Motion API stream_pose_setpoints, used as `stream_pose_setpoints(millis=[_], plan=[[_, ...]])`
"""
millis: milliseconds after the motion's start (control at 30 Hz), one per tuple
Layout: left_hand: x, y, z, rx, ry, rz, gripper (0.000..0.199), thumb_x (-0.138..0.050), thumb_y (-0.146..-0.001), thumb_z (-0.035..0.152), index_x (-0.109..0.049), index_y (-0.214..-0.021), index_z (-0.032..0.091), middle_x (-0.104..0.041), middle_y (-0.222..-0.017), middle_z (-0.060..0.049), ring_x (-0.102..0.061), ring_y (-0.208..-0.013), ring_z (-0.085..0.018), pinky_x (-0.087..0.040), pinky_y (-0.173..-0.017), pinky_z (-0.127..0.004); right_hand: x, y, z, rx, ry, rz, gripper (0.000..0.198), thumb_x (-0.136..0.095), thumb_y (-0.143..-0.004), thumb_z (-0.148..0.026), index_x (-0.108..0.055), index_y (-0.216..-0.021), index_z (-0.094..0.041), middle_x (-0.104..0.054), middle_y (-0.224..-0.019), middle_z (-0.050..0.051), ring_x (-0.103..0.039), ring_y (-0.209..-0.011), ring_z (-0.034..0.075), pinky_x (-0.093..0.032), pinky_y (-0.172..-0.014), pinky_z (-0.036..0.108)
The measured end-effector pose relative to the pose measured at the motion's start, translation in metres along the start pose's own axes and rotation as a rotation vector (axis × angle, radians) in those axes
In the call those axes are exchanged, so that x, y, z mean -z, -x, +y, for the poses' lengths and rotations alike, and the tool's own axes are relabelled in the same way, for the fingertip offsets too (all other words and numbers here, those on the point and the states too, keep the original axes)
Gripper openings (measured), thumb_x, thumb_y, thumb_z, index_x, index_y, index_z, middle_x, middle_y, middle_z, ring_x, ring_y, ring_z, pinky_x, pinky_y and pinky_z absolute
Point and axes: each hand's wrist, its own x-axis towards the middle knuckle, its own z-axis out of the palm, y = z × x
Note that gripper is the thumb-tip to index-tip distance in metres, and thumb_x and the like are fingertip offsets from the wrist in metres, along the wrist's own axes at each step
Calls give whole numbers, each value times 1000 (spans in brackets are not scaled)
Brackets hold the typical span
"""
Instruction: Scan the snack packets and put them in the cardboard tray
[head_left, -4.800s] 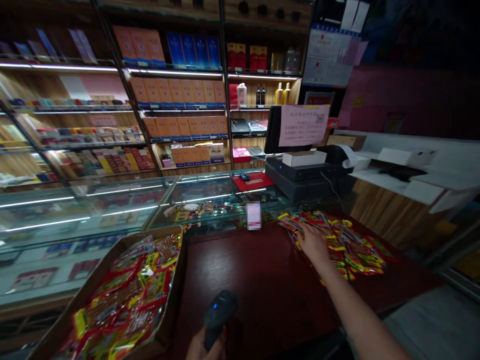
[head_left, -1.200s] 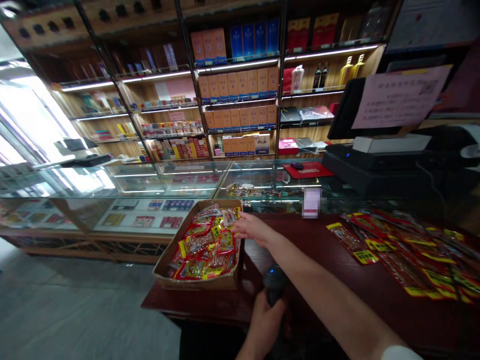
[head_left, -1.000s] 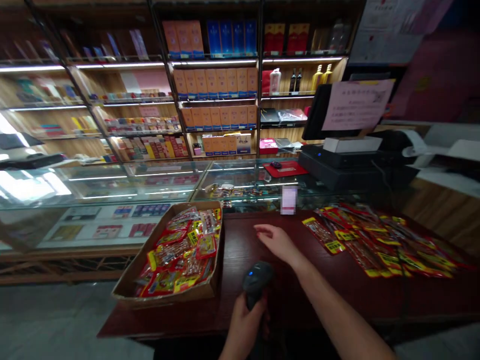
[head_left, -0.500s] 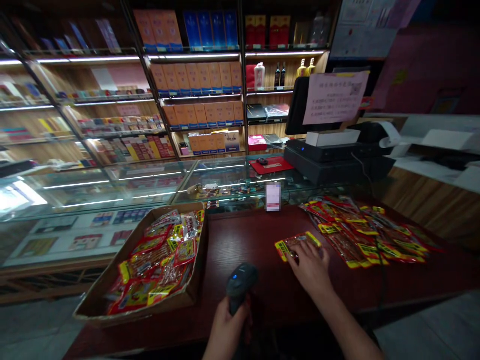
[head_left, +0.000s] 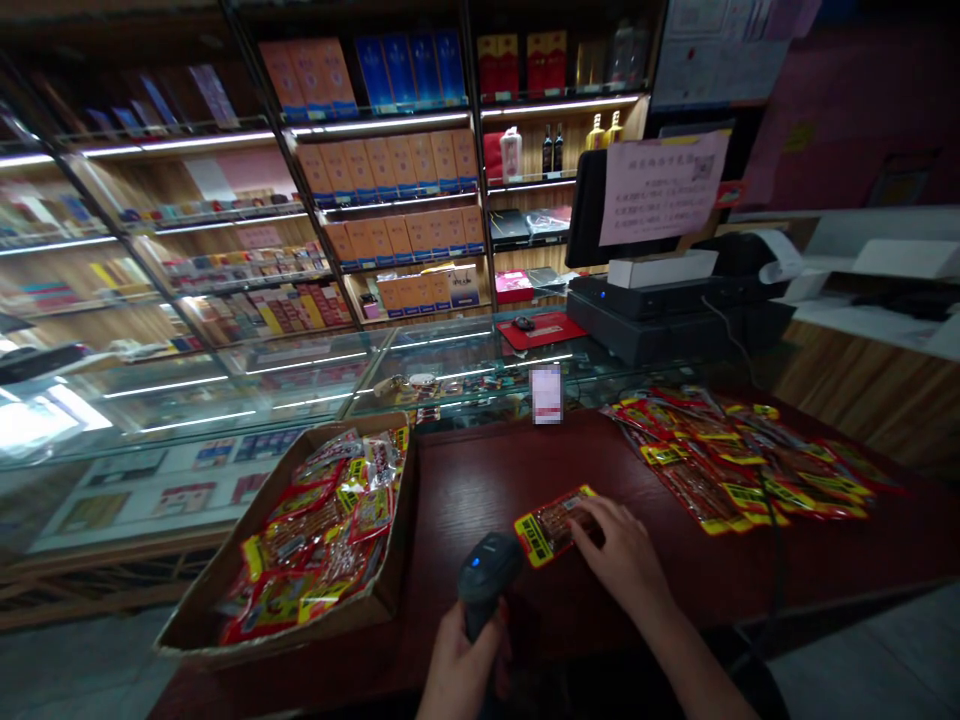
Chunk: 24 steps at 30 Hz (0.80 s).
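Observation:
My left hand (head_left: 463, 655) is wrapped around the handle of a dark barcode scanner (head_left: 489, 572) with a small blue light on its head. Just right of the scanner, a red and yellow snack packet (head_left: 551, 527) lies slanted on the dark wooden counter (head_left: 472, 470). The fingers of my right hand (head_left: 621, 548) are curled over its right end, covering that part of it.
On the left stands an open cardboard box (head_left: 401, 560) of snack packets. More packets form a pile (head_left: 720, 460) on the right, crossed by a dark cable. Behind are a glass display case (head_left: 315, 370), a monitor (head_left: 589, 210) and a small card (head_left: 547, 393).
The snack packet has slid left and nearer under my right hand, turning slightly, and now lies close to the scanner. My left hand still grips the scanner, nearly in place.

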Motion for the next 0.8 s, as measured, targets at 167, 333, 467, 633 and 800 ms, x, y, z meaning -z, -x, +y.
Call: stream_pose_setpoints(millis=[167,333,467,633,800], plan=[[-2,3,5,30,-26,19,54,-78,-63,64,-61,-80,16,-60,-49,4,-49,-33,-9,-37,-34,-19,-5,-17,19,-30,65,-127,83,-66,-78,-58,-43,-151,-25,-41,-159,14,-31,-148,39,-24,-114,61],[-2,1,2,35,-13,3,53,-78,-65,64,-62,-79,16,-62,-50,3,-50,-33,-10,-38,-35,-20,-4,-13,26,138,-47,-146,74,-68,-81,-52,-45,-148,-30,-56,-145,10,-43,-141,33,-15,-120,59],[-3,1,4,35,-17,19,55,-79,-62,66,-61,-80,16,-61,-49,3,-48,-32,-9,-36,-34,-19,-1,-11,27,136,-256,-130,80,-72,-79,-43,-38,-151,-32,-55,-138,7,-53,-130,27,-30,-118,50],[-6,3,11,37,-36,22,52,-80,-62,62,-61,-80,16,-60,-49,3,-49,-33,-10,-37,-35,-20,7,-14,29,66,-562,-20,78,-59,-82,-23,-31,-154,-33,-41,-150,6,-44,-139,21,-34,-118,38],[-18,11,18,18,-87,12,46,-76,-68,57,-62,-84,16,-60,-52,4,-51,-36,-11,-39,-38,-21,12,-20,27,-29,-590,-48,75,-61,-77,-21,-42,-150,-29,-62,-111,3,-63,-108,21,-47,-105,40]])
